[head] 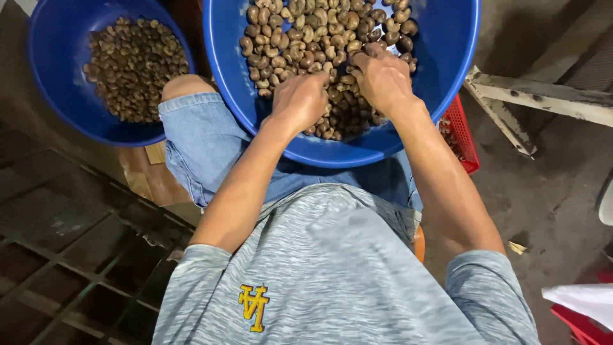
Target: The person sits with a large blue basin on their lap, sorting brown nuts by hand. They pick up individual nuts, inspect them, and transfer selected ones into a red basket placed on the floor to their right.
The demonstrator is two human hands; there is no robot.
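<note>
Big blue basin (440, 57) at top centre of the frame sits on the person's lap, full of brown nuts (306, 32). Left hand (299, 101) and right hand (382, 78) lie side by side in the pile, fingers curled into nuts; whether either is clamped on one, cannot tell. Second blue basin (45, 70) with darker nuts upper left, red crate (463, 131) at right.

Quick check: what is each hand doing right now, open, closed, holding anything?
Left hand: curled, knuckles up, among the nuts in the blue basin; grip cannot be told.
Right hand: curled over the nuts; contents hidden.
</note>
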